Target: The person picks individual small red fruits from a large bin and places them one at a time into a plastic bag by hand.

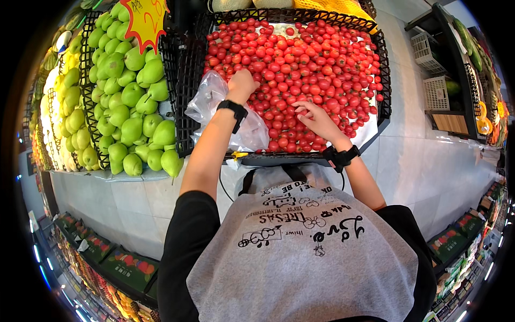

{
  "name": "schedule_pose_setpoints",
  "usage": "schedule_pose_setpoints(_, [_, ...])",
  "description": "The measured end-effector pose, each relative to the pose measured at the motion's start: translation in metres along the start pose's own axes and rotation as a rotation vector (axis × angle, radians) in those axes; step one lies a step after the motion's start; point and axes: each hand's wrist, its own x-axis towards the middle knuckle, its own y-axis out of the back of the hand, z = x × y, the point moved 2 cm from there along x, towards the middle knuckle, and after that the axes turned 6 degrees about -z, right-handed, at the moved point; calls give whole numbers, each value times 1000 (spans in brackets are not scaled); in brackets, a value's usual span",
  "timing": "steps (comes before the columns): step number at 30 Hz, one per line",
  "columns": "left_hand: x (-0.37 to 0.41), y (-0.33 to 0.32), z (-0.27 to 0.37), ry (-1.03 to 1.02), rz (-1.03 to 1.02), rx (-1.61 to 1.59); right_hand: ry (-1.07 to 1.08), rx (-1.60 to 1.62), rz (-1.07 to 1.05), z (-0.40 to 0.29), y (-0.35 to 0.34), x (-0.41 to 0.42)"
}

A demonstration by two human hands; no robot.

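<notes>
Red cherry tomatoes (297, 72) fill a wide display bin with black plastic lattice walls (386, 76). My left hand (242, 83) is curled over the left side of the tomatoes, at the edge of a clear plastic bag (247, 129); whether its fingers grip the bag or a tomato is hidden. The bag lies crumpled below and left of that hand, over the bin's near left corner. My right hand (316, 118) hovers at or just above the tomatoes near the front, thumb and forefinger apart, with nothing seen between them. Black bands circle both wrists.
Green pears (130, 116) fill the bin at left, with a yellow price sign (147, 24) over its far end. Melons (231, 5) and yellow netting (338, 8) lie beyond the tomatoes. A dark shelf rack (462, 72) with white plastic baskets (435, 93) stands at right.
</notes>
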Motion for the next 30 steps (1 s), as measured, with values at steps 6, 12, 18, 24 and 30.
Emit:
schedule_pose_setpoints(6, [-47,7,1,-118,-470,-685,125,57,58,-24,-13,14])
schedule_pose_setpoints(12, [-93,8,27,-176,-793,-1132,127,56,46,-30,-17,20])
schedule_pose_setpoints(18, [-100,-2,24,-146,-903,-1537,253,-11,198,-33,-12,14])
schedule_pose_setpoints(24, [-102,2,32,-293,-1036,-1901,204,-9,320,-29,-3,10])
schedule_pose_setpoints(30, [-104,11,38,-380,-932,-1871,212,11,324,-39,2,2])
